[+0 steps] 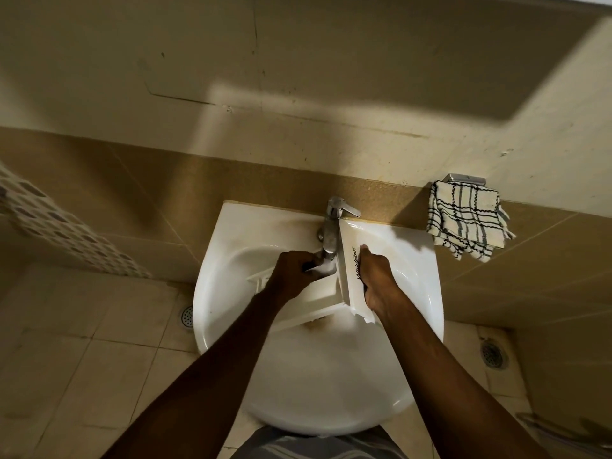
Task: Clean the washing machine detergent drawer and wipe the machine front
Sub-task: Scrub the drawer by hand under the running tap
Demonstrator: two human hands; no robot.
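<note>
I held the detergent drawer (pixel 326 293) over the basin of the sink (pixel 331 376), under the tap (pixel 331 233) at the sink's back edge; my right hand (pixel 376 279) was closed around the drawer's front panel, thumb lying across its printed face, tilting that end up toward the back right corner of the sink; my left hand (pixel 293 274) was clenched around something dark inside the drawer's compartments, likely a brush or the like, though I could not tell what; water seemed to be foaming white just beside the spout, but it was too blurred to be sure. I judged the task to be in its first half: the drawer was out of the machine and being scrubbed, with a brownish stain showing near the drain beneath it; the rinse, the refitting and the wipe of the machine front were all left; a checked cloth (pixel 467 220) hung on the wall beside the sink's right edge, untouched.
</note>
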